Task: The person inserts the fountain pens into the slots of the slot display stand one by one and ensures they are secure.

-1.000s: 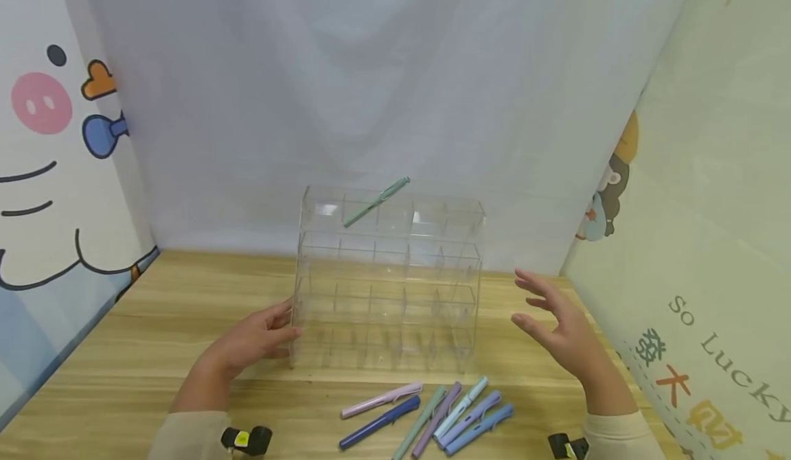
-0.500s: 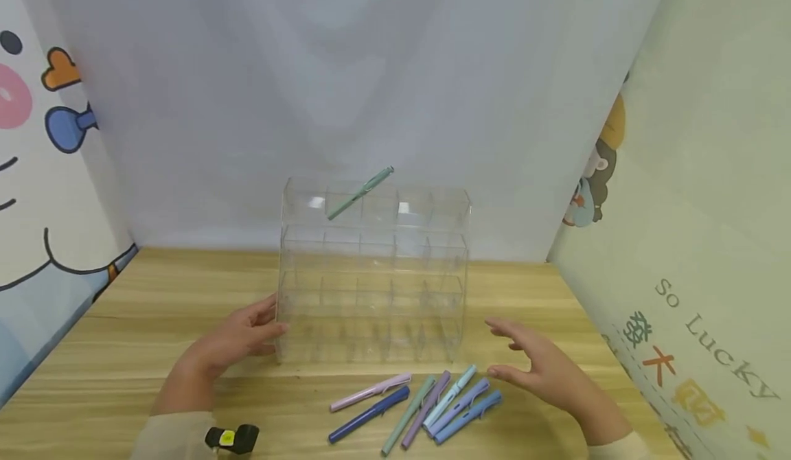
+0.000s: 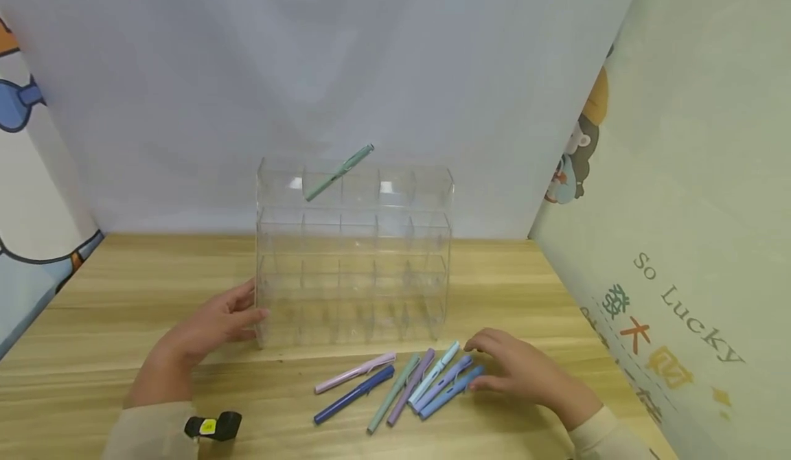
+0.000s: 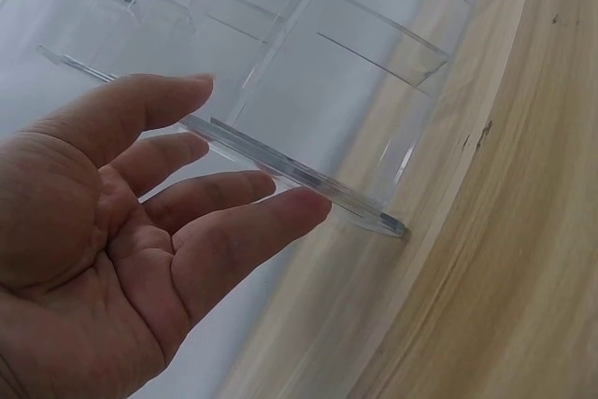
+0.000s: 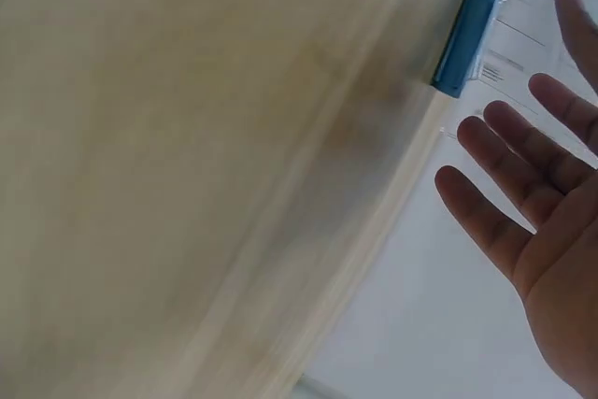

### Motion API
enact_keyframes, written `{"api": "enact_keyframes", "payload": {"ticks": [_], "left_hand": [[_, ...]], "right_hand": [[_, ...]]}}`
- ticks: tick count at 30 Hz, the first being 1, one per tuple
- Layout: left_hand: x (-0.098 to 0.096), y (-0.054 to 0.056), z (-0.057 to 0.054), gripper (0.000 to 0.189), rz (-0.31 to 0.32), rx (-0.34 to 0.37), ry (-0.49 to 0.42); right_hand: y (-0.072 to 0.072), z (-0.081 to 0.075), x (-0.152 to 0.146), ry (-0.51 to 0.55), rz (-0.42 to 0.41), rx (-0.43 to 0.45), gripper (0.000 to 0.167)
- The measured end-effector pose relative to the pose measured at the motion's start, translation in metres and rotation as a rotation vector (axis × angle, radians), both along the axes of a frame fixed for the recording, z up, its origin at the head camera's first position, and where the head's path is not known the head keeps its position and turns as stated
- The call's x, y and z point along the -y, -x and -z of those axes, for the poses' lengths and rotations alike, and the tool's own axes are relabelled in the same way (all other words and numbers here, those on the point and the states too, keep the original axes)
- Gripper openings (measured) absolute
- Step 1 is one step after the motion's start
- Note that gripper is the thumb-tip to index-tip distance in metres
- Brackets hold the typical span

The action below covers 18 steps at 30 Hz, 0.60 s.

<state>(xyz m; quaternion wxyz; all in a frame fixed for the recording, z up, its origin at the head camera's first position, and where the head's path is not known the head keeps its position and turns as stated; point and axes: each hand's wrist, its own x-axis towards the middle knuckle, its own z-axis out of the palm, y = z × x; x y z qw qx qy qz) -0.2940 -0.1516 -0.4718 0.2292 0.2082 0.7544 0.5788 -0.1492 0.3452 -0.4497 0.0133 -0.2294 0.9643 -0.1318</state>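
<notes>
A clear acrylic rack (image 3: 358, 264) with several tiers of compartments stands on the table. Across its top tier a green pen (image 3: 339, 173) leans at a slant. My left hand (image 3: 216, 324) is at the rack's left side, its relaxed fingers by the edge of the side panel, as the left wrist view also shows. Right of the pens in front of the rack, my right hand (image 3: 519, 371) reaches in with spread fingers, holding nothing. Nearest to it lies a blue pen (image 3: 452, 393), beside a periwinkle pen (image 3: 441, 383) and a pale blue pen (image 3: 434, 375).
Further left on the wooden table (image 3: 154, 261) lie a purple pen (image 3: 411, 387), a sage green pen (image 3: 393, 393), a dark blue pen (image 3: 353, 395) and a pink pen (image 3: 355, 373). A white curtain (image 3: 395, 69) hangs behind; a printed panel (image 3: 680, 206) borders the right.
My right hand has come down and leftward to the right end of the pens. The left hand stays by the rack's side. The head view has shifted, moving the scene left and up.
</notes>
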Motion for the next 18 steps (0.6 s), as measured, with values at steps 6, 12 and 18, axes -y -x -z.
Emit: {"api": "enact_keyframes", "payload": {"ticks": [6, 12, 18], "left_hand": [[0.001, -0.001, -0.003, 0.083, 0.008, -0.008, 0.006], [0.001, -0.001, -0.004, 0.083, 0.008, -0.007, 0.012], [0.0, -0.002, -0.004, 0.081, 0.009, 0.0, 0.015]], "right_hand": [[0.004, 0.009, -0.003, -0.054, -0.022, 0.0, 0.04], [0.007, 0.015, -0.003, -0.108, -0.04, -0.007, 0.04], [0.008, 0.012, -0.001, -0.126, -0.04, 0.016, 0.029]]}}
